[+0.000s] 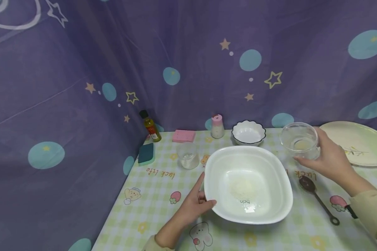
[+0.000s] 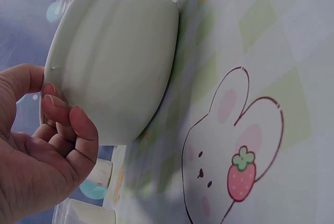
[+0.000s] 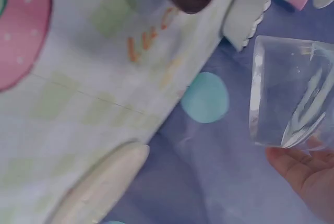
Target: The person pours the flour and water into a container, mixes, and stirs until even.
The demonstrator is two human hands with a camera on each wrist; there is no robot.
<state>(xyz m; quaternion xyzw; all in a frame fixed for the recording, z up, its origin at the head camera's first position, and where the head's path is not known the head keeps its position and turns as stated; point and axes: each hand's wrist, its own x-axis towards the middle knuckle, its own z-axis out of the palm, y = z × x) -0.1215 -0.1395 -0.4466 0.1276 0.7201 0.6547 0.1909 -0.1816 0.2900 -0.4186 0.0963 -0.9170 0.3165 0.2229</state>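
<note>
A clear glass bowl (image 1: 300, 141) is gripped by curled right hand (image 1: 328, 158) fingers at right of frame – the white basin (image 1: 248, 183) rim at centre is pinched by the left hand (image 1: 193, 205)

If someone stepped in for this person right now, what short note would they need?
Left hand: grips the near left rim of the large white square bowl, which sits on the checked tablecloth.
Right hand: holds the small clear glass bowl above the cloth, right of the white bowl, roughly upright.
Done, it seems: a small pale heap of powder lies in the white bowl.
Left: the glass bowl looks nearly empty and is not yet set down; the dark spoon lies untouched to the right.
</note>
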